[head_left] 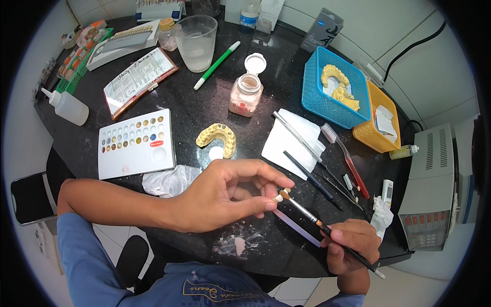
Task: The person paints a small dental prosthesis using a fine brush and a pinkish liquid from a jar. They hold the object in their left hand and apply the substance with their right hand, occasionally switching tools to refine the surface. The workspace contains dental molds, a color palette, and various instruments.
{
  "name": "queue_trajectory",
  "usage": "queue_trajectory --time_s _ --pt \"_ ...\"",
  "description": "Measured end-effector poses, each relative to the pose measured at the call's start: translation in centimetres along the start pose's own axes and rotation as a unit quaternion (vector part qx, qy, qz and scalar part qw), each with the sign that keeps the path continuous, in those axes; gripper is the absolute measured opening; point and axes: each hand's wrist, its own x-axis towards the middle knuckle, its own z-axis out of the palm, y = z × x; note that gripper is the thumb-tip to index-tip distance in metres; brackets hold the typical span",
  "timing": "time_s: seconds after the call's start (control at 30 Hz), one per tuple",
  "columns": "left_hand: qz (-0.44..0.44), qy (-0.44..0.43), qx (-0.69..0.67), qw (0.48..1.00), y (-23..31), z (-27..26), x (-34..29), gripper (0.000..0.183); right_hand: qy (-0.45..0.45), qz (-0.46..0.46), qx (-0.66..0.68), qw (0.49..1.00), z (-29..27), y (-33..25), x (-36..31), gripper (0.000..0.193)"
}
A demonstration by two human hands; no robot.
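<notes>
Between the thumb and fingers of my left hand (pixel 222 197) are small tooth-coloured dental crowns (pixel 279 198), partly covered by the fingertips. My right hand (pixel 353 245) grips a thin paintbrush (pixel 303 209) by its dark handle. The brown bristles touch or nearly touch the crowns. Just beyond my left hand, a yellowish arch-shaped dental model (pixel 219 134) lies on the black worktop. To its left is a white palette (pixel 135 162) with rows of coloured wells. A crumpled white tissue (pixel 169 181) sits near my left wrist.
An uncapped jar of pinkish powder (pixel 245 97) stands behind the model. Right of it, instruments lie on and beside a white paper (pixel 284 148), near a red-handled toothbrush (pixel 348 161). A blue basket (pixel 314 97) holds dental models. A plastic cup (pixel 197 43) and green marker (pixel 217 65) are farther back.
</notes>
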Motion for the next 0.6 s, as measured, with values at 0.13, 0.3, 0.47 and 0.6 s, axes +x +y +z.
queue_trajectory --time_s 0.13,0.3,0.47,0.6 --pt "0.002 0.002 -0.008 1.0 -0.02 0.03 0.02 0.032 0.004 -0.001 0.005 1.0 0.05 0.13 -0.1 0.016" --pt "0.001 0.001 -0.017 1.0 0.03 0.04 0.07 0.032 0.056 0.045 0.021 0.997 0.37 -0.28 -0.41 0.022" --pt "-0.008 0.009 -0.025 1.0 0.11 0.06 0.0 0.032 0.057 0.046 0.018 0.997 0.38 -0.26 -0.4 0.022" --pt "-0.012 0.01 -0.027 1.0 0.15 0.03 0.03 0.032 0.058 0.044 0.018 0.997 0.37 -0.26 -0.4 0.022"
